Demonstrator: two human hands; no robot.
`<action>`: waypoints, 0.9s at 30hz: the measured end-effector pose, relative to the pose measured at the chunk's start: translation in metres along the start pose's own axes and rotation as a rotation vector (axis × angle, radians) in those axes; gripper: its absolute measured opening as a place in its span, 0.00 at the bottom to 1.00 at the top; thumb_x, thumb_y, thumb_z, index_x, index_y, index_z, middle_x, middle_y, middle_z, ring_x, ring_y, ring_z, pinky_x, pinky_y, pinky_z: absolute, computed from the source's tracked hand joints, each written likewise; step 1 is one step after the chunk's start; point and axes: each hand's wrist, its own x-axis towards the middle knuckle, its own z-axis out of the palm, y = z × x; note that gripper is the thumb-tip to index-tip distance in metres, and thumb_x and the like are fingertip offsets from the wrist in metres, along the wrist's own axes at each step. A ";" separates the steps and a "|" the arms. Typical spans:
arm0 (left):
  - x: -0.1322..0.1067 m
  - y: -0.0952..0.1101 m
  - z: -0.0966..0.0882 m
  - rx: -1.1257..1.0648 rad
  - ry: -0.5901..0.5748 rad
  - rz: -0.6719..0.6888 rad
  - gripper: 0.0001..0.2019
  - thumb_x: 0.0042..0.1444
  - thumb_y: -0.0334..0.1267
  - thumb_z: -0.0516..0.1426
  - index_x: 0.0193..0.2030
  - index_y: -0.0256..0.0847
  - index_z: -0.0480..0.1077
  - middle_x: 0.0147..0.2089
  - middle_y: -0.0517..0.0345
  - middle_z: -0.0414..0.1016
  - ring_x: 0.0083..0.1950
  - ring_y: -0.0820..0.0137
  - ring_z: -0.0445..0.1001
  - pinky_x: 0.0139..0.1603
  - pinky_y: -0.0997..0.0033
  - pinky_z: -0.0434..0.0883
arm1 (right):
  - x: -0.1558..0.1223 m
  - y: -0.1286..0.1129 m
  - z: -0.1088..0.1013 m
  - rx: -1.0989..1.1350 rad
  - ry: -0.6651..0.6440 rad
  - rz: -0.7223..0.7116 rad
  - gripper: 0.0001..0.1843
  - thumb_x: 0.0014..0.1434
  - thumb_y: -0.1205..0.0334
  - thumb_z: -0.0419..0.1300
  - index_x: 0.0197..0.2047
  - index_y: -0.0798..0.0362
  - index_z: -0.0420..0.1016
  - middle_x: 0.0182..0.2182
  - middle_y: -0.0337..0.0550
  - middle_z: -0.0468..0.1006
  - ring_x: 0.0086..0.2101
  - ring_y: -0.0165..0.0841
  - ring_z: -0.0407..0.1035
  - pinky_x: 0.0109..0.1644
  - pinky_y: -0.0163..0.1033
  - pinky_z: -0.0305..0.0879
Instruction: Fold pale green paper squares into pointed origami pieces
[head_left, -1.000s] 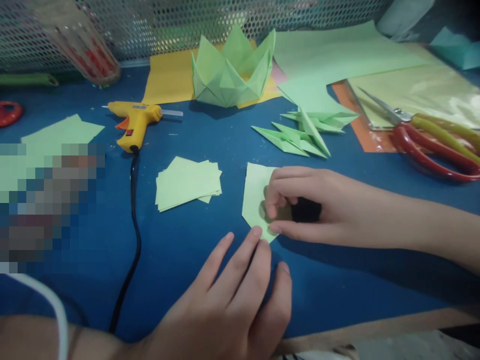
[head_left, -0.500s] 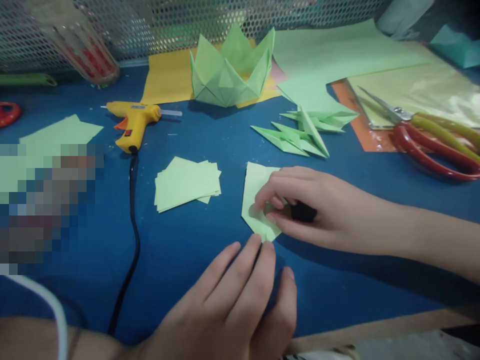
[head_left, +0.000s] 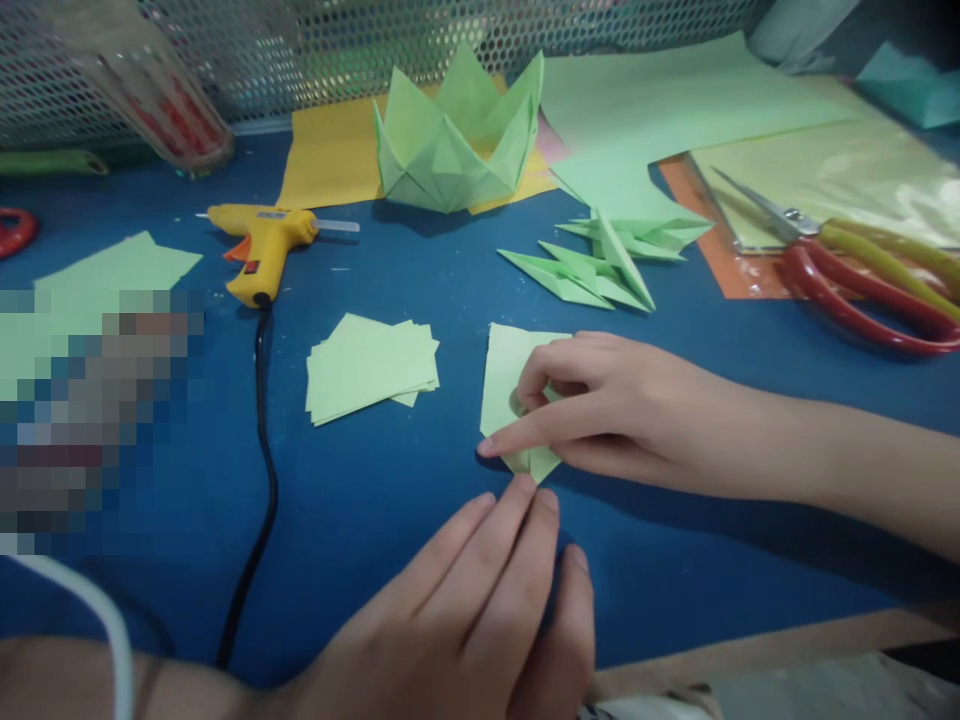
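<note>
A small light green sheet of paper (head_left: 501,375) lies on the blue table, its near corners folded in to a point. My left hand (head_left: 487,600) is open, the fingers lying flat with their tips on that point. My right hand (head_left: 637,410) rests over the right half of the sheet and hides it. One finger of it reaches out across the fold to the sheet's left edge, while other fingers bend above the paper; nothing is held. Left of the sheet is a loose stack of green paper pieces (head_left: 371,370). Folded pointed green pieces (head_left: 592,275) lie behind my right hand.
A yellow glue gun (head_left: 266,245) trails a black cord (head_left: 262,450) down the left side. A folded green paper crown shape (head_left: 450,160) stands at the back. Red-handled scissors (head_left: 825,290) lie at right. A clear jar (head_left: 172,110) leans near the mesh panel (head_left: 315,60).
My right hand has stretched a finger leftward across the sheet to its left edge. My left fingertips have stayed at the near point, with only a slight shift.
</note>
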 end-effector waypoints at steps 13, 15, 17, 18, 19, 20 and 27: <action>-0.002 0.003 -0.001 0.009 -0.025 -0.023 0.15 0.69 0.37 0.45 0.55 0.42 0.69 0.56 0.54 0.74 0.59 0.67 0.67 0.55 0.69 0.66 | 0.001 0.001 -0.002 0.017 -0.011 -0.106 0.16 0.68 0.67 0.48 0.48 0.51 0.77 0.43 0.47 0.72 0.43 0.32 0.66 0.48 0.40 0.59; -0.004 0.005 0.000 0.028 -0.035 -0.040 0.16 0.68 0.39 0.47 0.58 0.42 0.68 0.58 0.51 0.73 0.58 0.66 0.67 0.53 0.68 0.66 | 0.000 0.001 -0.001 0.012 -0.004 -0.118 0.16 0.69 0.67 0.48 0.48 0.51 0.77 0.42 0.48 0.73 0.42 0.32 0.66 0.47 0.41 0.61; -0.005 0.006 0.000 0.048 -0.045 -0.052 0.16 0.68 0.39 0.47 0.58 0.42 0.67 0.59 0.51 0.73 0.57 0.66 0.67 0.53 0.68 0.65 | 0.000 0.001 -0.001 0.007 -0.002 -0.129 0.16 0.69 0.66 0.47 0.48 0.52 0.77 0.42 0.48 0.73 0.41 0.32 0.66 0.46 0.41 0.62; -0.005 0.006 0.000 0.052 -0.048 -0.052 0.16 0.69 0.39 0.47 0.59 0.41 0.67 0.59 0.51 0.72 0.57 0.67 0.66 0.54 0.69 0.64 | 0.000 0.001 -0.001 0.001 0.000 -0.134 0.16 0.69 0.65 0.47 0.48 0.52 0.77 0.42 0.49 0.74 0.41 0.32 0.66 0.46 0.41 0.62; -0.005 0.007 -0.001 0.056 -0.060 -0.046 0.16 0.69 0.38 0.46 0.59 0.41 0.66 0.59 0.51 0.72 0.57 0.67 0.66 0.54 0.69 0.63 | 0.000 0.001 -0.001 -0.004 0.002 -0.138 0.16 0.69 0.64 0.48 0.48 0.52 0.77 0.42 0.49 0.74 0.41 0.32 0.66 0.46 0.41 0.62; -0.005 0.006 -0.002 0.059 -0.067 -0.036 0.16 0.69 0.38 0.46 0.59 0.41 0.66 0.58 0.52 0.73 0.57 0.67 0.66 0.55 0.69 0.63 | 0.000 0.001 -0.002 -0.007 0.003 -0.141 0.16 0.69 0.64 0.48 0.48 0.52 0.77 0.43 0.49 0.74 0.42 0.32 0.67 0.47 0.42 0.63; -0.005 0.003 0.000 0.075 -0.036 0.042 0.16 0.68 0.36 0.46 0.57 0.37 0.67 0.55 0.49 0.75 0.60 0.62 0.67 0.61 0.62 0.59 | 0.000 0.004 0.000 0.046 0.029 -0.178 0.14 0.68 0.66 0.51 0.49 0.56 0.77 0.47 0.50 0.75 0.47 0.33 0.67 0.52 0.41 0.63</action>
